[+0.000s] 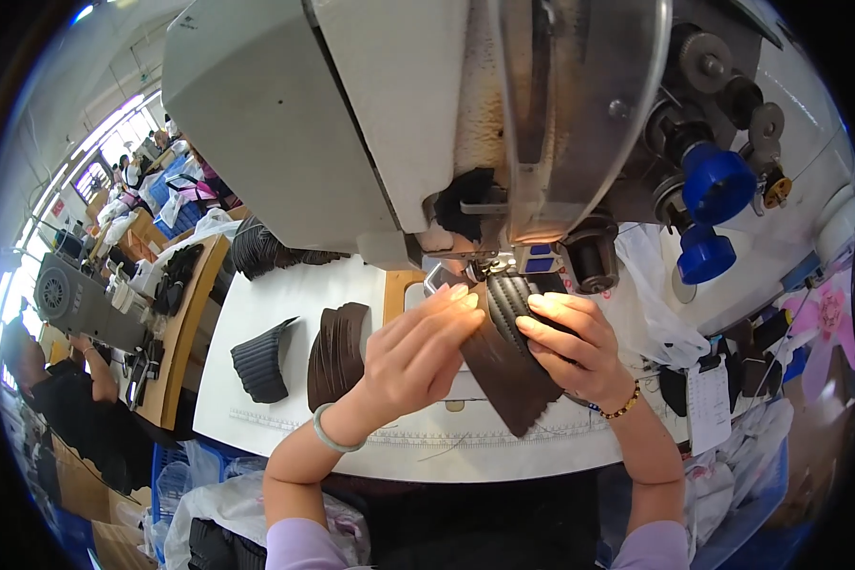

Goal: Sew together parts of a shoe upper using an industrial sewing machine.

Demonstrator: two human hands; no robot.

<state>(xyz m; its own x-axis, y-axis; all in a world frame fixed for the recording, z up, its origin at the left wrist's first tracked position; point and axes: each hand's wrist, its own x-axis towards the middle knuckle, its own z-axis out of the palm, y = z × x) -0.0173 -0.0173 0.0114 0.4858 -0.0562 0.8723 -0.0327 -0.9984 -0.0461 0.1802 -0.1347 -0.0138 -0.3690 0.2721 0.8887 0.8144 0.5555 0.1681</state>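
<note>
Lying between both hands [426, 353] [584, 356], gripped from either side, a dark piece [511, 372], partly ribbed.

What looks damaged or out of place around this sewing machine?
The sewing machine's pale front has brown, speckled staining above the needle area, odd against its cleaner casing. The brown piece between the left hand and right hand has a jagged lower edge; I can't tell if that's damage.
</note>
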